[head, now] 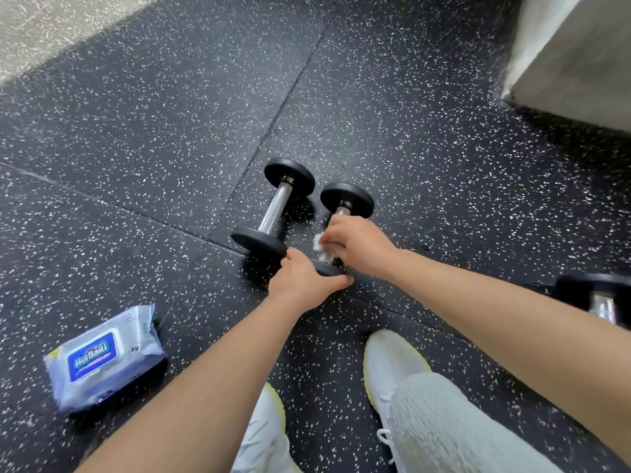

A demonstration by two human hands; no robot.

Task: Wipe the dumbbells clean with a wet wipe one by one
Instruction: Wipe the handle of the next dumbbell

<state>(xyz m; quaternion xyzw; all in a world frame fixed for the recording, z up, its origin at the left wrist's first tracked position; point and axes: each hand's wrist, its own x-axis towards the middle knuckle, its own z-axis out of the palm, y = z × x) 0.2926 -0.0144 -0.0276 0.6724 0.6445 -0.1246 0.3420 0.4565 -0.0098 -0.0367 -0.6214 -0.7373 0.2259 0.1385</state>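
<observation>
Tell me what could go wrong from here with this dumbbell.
The held dumbbell has round plates; if the left hand loosens on its near plate, it may roll into the neighbouring dumbbell and pinch fingers.
The wet wipe is bunched small under the right hand, so parts of the handle may go unwiped.

Black speckled rubber floor tiles (136, 131), with seams crossing at centre. White block (563, 56) at 2 o'clock. Pale floor strip (51, 25) at 10 o'clock. White shoes (389, 363) at 6 o'clock; ribbed trouser leg (444, 425) at 5 o'clock.
</observation>
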